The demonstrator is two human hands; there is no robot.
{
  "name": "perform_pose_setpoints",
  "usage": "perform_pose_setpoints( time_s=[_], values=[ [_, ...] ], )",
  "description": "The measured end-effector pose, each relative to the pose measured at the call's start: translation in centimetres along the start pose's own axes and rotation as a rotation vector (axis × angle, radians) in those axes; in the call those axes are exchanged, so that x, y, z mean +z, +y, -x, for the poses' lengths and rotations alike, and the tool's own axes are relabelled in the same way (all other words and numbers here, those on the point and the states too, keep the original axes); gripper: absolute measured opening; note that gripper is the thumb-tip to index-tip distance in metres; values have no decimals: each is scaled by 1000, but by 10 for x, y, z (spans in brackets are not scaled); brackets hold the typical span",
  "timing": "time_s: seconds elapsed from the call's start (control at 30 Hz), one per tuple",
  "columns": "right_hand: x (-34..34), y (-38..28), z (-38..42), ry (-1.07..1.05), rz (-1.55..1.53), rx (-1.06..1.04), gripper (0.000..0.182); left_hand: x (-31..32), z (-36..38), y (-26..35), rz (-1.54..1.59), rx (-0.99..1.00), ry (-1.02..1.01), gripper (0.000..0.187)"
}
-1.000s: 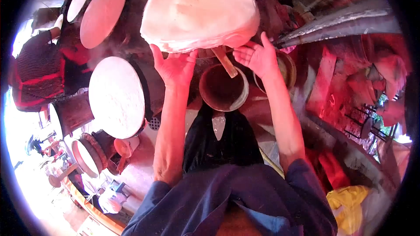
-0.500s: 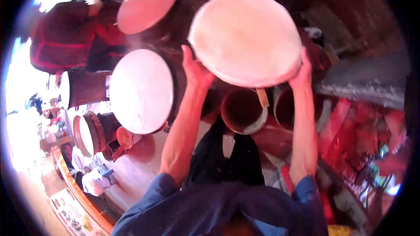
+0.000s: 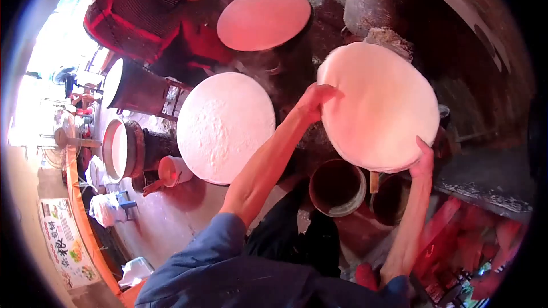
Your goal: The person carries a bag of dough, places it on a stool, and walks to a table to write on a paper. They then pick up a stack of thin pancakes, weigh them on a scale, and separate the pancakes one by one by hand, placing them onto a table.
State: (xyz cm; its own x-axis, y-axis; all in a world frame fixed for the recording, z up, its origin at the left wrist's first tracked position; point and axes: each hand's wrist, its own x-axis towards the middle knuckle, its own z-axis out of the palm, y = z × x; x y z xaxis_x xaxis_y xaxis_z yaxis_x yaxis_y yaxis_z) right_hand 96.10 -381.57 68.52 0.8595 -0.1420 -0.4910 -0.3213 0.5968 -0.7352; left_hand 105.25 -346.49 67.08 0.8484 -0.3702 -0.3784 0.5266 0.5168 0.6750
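Note:
A large, round, pale pancake (image 3: 379, 108) is held up in front of me, tilted; its edge looks thick, perhaps several layers. My left hand (image 3: 315, 101) grips its left rim, thumb over the top face. Lower on the right, my right hand (image 3: 423, 161) is closed on the rim, thumb on top and fingers hidden beneath. Left of my forearm is a round griddle (image 3: 225, 128) covered with white, bubbled batter. Just below the pancake stands a dark round pot (image 3: 337, 188). A second pot (image 3: 391, 198) is partly behind my right forearm.
Another round griddle (image 3: 264, 18) lies farther back, pinkish in the light. A person in a striped top (image 3: 137, 14) is at the upper left. A bucket with a ladle (image 3: 171, 171) and a wide basin (image 3: 119, 149) stand at left. A dark ledge (image 3: 485, 177) runs along the right.
My view has turned left. In it, the pancake and both hands sit farther right and lower, and the pancake is tilted differently. The person at left shows more fully. Both hands keep their hold.

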Motion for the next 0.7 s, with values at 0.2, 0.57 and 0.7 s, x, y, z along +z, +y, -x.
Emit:
perform_pose_setpoints(
  time_s=[0.2, 0.57, 0.7],
  values=[
    [36, -43, 31, -65, 88, -82, 57, 46, 65, 44, 85, 286, -42, 31],
    [121, 36, 101, -614, 157, 218, 51, 21, 400, -6, 248, 679, 569, 53],
    [188, 95, 174, -699, 389, 396, 49, -6, 508, -59, 312, 728, 814, 57]
  ],
)
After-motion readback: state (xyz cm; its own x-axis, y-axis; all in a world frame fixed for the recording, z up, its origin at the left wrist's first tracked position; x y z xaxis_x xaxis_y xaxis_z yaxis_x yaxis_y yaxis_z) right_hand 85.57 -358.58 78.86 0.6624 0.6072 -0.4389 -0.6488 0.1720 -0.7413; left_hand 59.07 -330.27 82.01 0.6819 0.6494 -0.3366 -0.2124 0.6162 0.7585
